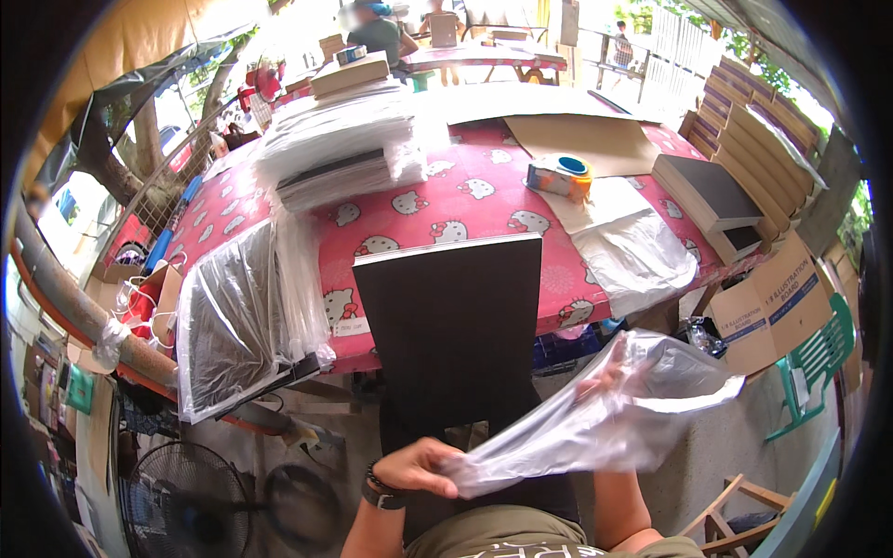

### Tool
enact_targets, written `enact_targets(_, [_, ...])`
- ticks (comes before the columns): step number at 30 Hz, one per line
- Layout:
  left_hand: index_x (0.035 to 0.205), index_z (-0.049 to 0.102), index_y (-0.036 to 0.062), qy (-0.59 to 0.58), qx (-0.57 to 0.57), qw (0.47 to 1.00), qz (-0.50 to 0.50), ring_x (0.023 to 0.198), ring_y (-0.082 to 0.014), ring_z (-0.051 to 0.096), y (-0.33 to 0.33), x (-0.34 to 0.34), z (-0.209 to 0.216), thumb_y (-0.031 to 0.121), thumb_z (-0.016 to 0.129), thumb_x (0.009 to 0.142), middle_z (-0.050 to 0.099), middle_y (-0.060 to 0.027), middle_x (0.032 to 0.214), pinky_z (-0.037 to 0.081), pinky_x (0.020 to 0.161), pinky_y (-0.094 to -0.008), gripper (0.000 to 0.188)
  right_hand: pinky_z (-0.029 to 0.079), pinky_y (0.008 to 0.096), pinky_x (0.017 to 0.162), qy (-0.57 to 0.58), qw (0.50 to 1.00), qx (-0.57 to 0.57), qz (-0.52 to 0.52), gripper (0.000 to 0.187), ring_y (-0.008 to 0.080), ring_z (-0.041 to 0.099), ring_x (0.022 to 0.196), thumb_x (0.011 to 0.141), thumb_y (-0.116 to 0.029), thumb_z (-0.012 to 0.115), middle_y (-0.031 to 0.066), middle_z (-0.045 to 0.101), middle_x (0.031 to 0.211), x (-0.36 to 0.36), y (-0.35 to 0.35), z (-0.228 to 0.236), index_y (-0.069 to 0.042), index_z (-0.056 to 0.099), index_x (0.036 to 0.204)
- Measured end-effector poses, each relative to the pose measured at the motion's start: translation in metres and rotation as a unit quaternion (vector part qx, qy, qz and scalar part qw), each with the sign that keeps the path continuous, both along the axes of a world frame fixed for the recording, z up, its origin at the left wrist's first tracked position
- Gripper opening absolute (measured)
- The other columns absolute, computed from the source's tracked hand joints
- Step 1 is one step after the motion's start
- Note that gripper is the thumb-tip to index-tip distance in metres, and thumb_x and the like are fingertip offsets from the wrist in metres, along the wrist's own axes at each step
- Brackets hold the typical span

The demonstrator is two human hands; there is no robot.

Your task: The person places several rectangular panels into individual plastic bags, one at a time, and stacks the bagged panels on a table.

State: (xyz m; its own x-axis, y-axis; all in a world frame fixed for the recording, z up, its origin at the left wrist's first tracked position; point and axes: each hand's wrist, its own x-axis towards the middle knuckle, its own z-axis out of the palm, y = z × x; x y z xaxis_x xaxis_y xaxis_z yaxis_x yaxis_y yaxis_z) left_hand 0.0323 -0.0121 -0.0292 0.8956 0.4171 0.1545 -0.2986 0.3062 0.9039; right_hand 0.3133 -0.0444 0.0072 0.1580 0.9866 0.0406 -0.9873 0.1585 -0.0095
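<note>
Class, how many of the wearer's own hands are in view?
2: left hand at the left end of the clear plastic; right hand, blurred, partly covered by it.

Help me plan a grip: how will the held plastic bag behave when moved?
The plastic bag is likely floppy, given its creases near the left hand. Its see-through film suggests lightness; the glossy sheen hints at slipperiness.

The right hand (603, 379) is blurred, and whether it sits behind or inside the plastic bag (549, 437), itself motion-smeared, cannot be told. The lower edge cuts off the left forearm (375, 532) and shirt (502, 532); a distant person (623, 48) is too small to make out.
</note>
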Motion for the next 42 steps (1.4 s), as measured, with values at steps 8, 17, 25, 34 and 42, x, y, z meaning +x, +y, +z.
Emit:
enact_targets(8, [0.108,0.053,0.0053,-0.393,-0.248,0.805,0.368,0.099,-0.0178,0.053,0.023,-0.022,0.021,0.027,0.041,0.09,0.057,-0.0067,0.107,0.042,0.086,-0.0361,0.03,0.044,0.026,0.065,-0.443,0.75,0.172,0.461,0.058,0.0109,0.054,0.077,0.067,-0.026,0.073,0.0059,0.059,0.088,-0.01,-0.003,-0.031,0.007,0.05,0.109])
enact_targets(17, [0.11,0.049,-0.0009,-0.085,-0.246,0.964,0.06,0.066,-0.0108,0.051,-0.006,-0.008,-0.015,0.038,0.048,0.085,0.056,-0.0055,0.078,0.041,0.065,-0.024,0.046,0.049,0.0356,0.069,-0.33,0.937,-0.054,-0.1,0.029,0.0175,0.056,0.078,0.083,-0.027,0.048,0.0066,0.054,0.085,0.039,0.019,-0.054,-0.006,0.05,0.102])
enact_targets(25, [0.107,0.051,0.0028,-0.218,-0.229,0.859,0.404,0.065,-0.0178,0.053,0.005,-0.031,-0.001,0.034,0.042,0.088,0.054,-0.0055,0.068,0.044,0.072,-0.038,0.037,0.045,0.0283,0.061,-0.436,0.823,0.175,0.319,0.052,0.012,0.054,0.068,0.077,-0.037,0.061,0.0061,0.058,0.068,0.006,0.012,-0.051,0.003,0.048,0.108])
enact_targets(34, [0.118,0.04,-0.0036,-0.013,-0.128,0.941,0.312,0.075,-0.0161,0.059,0.026,-0.056,0.045,0.009,0.056,0.078,0.058,-0.0102,0.089,0.047,0.07,-0.026,0.045,0.046,0.0423,0.078,-0.175,0.972,0.058,0.143,0.039,0.0276,0.058,0.083,0.07,-0.017,0.06,0.0192,0.058,0.093,0.027,0.045,-0.018,0.005,0.051,0.101])
enact_targets(42, [0.116,0.044,0.0015,-0.035,0.024,0.927,0.371,0.063,-0.0032,0.045,0.055,-0.051,0.075,0.001,0.062,0.069,0.048,0.0033,0.074,0.037,0.06,-0.0157,0.05,0.039,0.0206,0.056,-0.556,0.827,0.029,0.078,0.021,0.0107,0.052,0.064,0.056,0.001,0.053,0.0036,0.053,0.069,0.034,0.066,0.025,-0.001,0.049,0.076])
